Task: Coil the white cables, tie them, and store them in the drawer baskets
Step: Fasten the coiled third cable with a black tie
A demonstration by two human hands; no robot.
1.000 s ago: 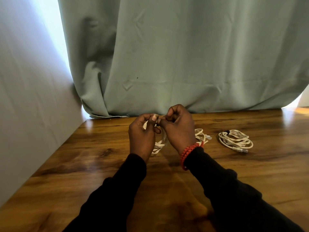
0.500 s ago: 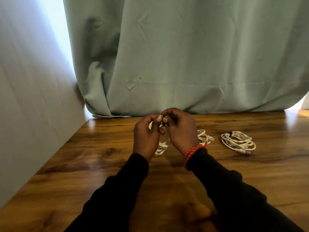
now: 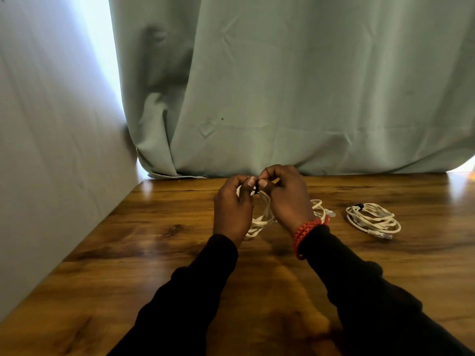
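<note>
Glossy wooden table (image 3: 159,253), tied white cable coil (image 3: 372,219) lying on it

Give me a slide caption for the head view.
Both hands pinch a black tie on a white cable coil; a tied coil lies right.

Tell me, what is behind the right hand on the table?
Behind the right hand a white cable coil shows partly, one plug visible. The hand and wrist hide the rest of it.
</note>
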